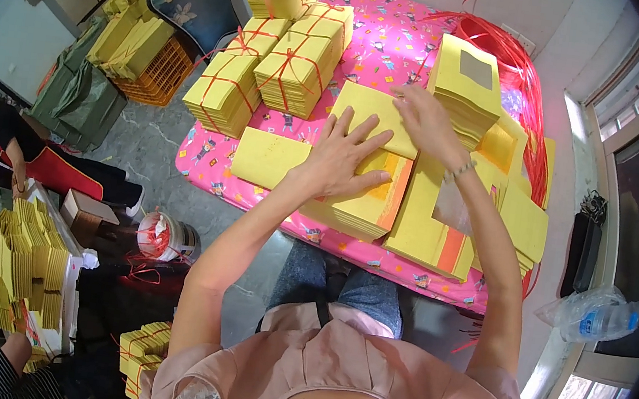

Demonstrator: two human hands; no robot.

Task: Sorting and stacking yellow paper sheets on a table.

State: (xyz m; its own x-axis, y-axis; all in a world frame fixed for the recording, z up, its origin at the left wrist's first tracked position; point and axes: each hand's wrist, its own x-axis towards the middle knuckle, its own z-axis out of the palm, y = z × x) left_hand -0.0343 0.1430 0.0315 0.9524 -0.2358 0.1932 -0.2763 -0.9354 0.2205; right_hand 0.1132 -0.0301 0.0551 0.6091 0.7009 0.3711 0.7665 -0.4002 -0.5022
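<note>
My left hand (343,157) lies spread and flat on a stack of yellow paper (357,214) with an orange strip along its right side. My right hand (429,125) has its fingers loosely bent and apart over the far right of a yellow sheet or pad (368,107) behind that stack. It grips nothing that I can see. Beside the left hand lies another low yellow paper stack (268,159). To the right are yellow paper stacks (421,220) with grey and orange patches, and a taller stack (467,86) stands just behind my right hand.
Red-tied yellow bundles (295,73) stand at the table's far left. Red strips (524,61) heap at the far right of the pink cloth (382,16). On the left, a person (46,154) stands by a paper-laden table (70,281), near a bucket (185,239).
</note>
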